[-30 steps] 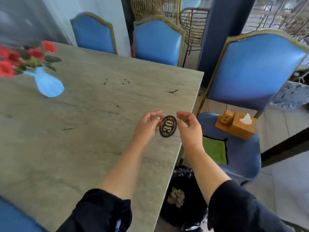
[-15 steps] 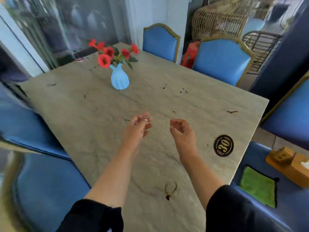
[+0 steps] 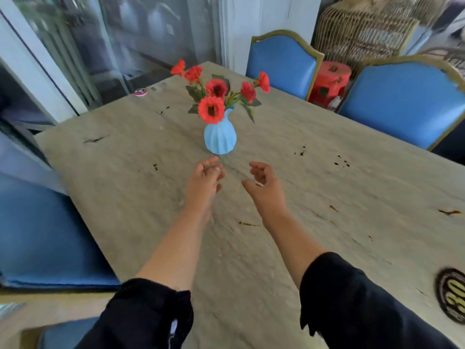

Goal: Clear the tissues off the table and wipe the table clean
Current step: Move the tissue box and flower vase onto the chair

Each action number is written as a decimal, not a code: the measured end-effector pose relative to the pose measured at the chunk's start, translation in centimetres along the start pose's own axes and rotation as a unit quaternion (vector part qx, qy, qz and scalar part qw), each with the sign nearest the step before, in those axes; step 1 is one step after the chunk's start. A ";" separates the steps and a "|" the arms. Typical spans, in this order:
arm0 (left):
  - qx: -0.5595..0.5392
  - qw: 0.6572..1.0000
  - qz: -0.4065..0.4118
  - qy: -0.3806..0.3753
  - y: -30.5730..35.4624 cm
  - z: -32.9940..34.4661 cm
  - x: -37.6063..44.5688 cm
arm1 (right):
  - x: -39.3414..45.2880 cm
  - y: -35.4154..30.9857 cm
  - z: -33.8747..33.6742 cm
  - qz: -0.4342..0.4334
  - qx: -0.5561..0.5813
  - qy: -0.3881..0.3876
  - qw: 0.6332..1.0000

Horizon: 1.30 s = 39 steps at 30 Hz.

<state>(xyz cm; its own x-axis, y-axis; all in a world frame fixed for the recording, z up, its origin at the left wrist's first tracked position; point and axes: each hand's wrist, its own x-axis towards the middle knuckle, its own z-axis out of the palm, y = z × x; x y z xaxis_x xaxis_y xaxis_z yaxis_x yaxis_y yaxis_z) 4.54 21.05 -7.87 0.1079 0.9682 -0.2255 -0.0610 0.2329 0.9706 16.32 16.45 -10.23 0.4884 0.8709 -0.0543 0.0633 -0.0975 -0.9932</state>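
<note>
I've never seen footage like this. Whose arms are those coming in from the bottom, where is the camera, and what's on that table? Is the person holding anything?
There is no machine here: a person wears a wide-angle camera on the head, looking forward and down, so you see their own two arms in dark sleeves. The left hand and the right hand hover over a stone-look table, fingers loosely curled, and hold nothing. Just beyond the fingertips stands a light blue vase with red flowers. At the right edge lies a dark oval number plate, partly cut off by the frame. Small dark crumbs and smears dot the tabletop, which fits the wiping job. No tissue shows on the table in this picture. Blue chairs stand around it.
</note>
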 end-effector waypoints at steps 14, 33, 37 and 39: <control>0.078 0.996 0.004 0.033 -2.6 0.2 15.2 | 17.3 3.1 7.0 -0.066 -0.208 -0.072 0.973; 0.049 0.998 0.046 -0.021 -2.5 0.9 14.2 | 17.1 3.8 7.6 -0.085 -0.228 -0.021 0.970; 0.041 0.997 0.045 -0.055 -1.7 2.6 10.9 | 14.2 3.0 4.5 -0.085 -0.189 0.026 0.978; 0.031 0.996 0.033 -0.075 -1.5 3.8 8.6 | 12.3 2.6 1.9 -0.091 -0.175 0.054 0.979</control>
<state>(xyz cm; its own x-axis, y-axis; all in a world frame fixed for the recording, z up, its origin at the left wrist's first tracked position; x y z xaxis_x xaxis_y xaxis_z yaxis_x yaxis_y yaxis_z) 9.28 28.66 -10.93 0.2526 0.9559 -0.1497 -0.0117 0.1577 0.9874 20.80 27.78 -13.63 0.5293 0.8351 0.1500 0.4425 -0.1208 -0.8886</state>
